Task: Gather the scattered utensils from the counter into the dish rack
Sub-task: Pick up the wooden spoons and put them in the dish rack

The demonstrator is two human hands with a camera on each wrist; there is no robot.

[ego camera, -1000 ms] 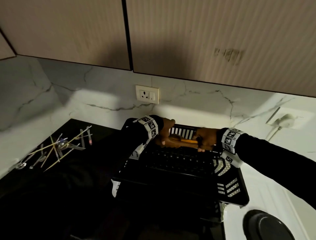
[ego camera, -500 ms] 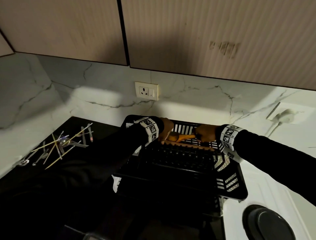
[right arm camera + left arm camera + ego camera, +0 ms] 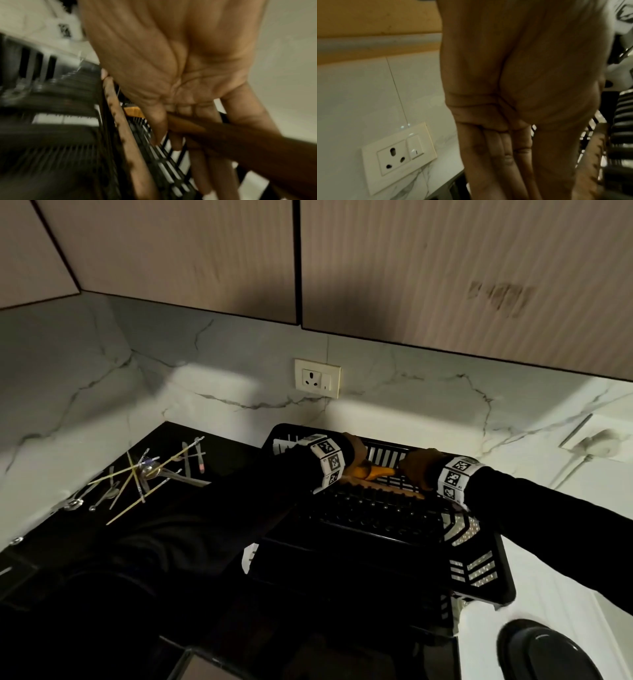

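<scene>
A black dish rack (image 3: 493, 587) stands on the counter against the marble wall. Both hands are at its far end. My right hand (image 3: 416, 469) pinches the handle of a wooden spoon (image 3: 375, 472) between thumb and fingers (image 3: 173, 140); the dark handle (image 3: 214, 134) crosses them. My left hand (image 3: 358, 455) is over the spoon's other end, its fingers (image 3: 505, 155) straight and pointing down. A wooden strip with holes (image 3: 120, 121) lies along the rack beside the hands. Scattered metal utensils and thin sticks (image 3: 147, 474) lie on the black counter at the left.
A wall socket (image 3: 318, 378) sits just above the rack, and a plugged-in adapter (image 3: 596, 445) is on the wall at the right. A round black object (image 3: 548, 652) stands at the bottom right. Wooden cabinets hang overhead.
Both hands have carried the wooden spoon farther back and lower, to the rack's far wall. The left hand's fingers, earlier round the spoon's end, now lie straight.
</scene>
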